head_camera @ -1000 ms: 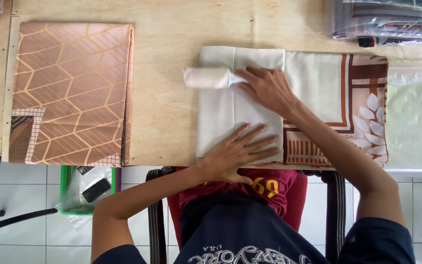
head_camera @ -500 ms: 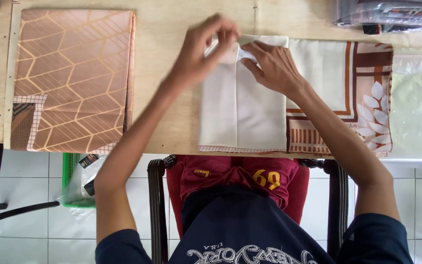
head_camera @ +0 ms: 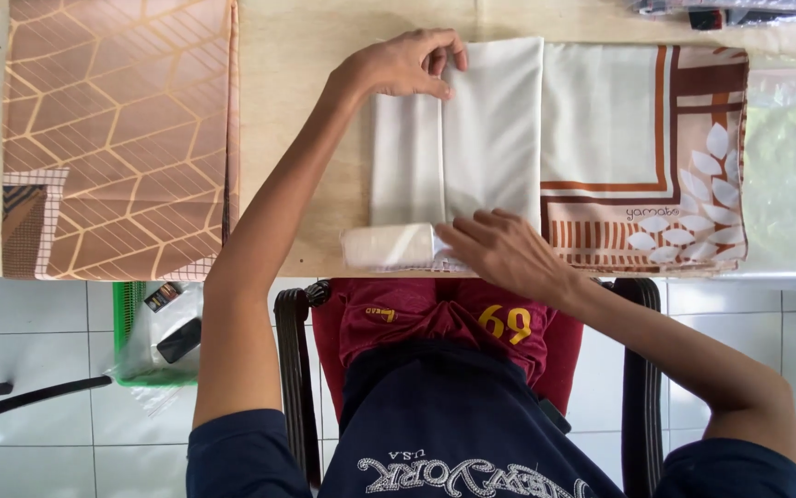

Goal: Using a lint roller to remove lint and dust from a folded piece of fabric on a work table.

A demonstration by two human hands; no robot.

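Cream scarf (head_camera: 472,138) lies folded on the tabletop (head_camera: 306,111), just in front of the person. Left hand (head_camera: 407,65) pinches the fold's far edge, fingers (head_camera: 449,78) closed on the cloth; right hand (head_camera: 509,254) presses flat on the near edge, fingers spread, beside a small rolled bit (head_camera: 389,246). My guess — that slippery fabric could slide and skew the fold if either hand lifts unevenly. Another patterned cloth (head_camera: 117,138) sits well apart on the left.

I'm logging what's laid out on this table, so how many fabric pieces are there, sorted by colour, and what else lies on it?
Cream cloth with brown border, under left hand and right hand: 1
Orange geometric-pattern cloth: 1
Small white roll: 1
Clear plastic bag: 1
Total: 4
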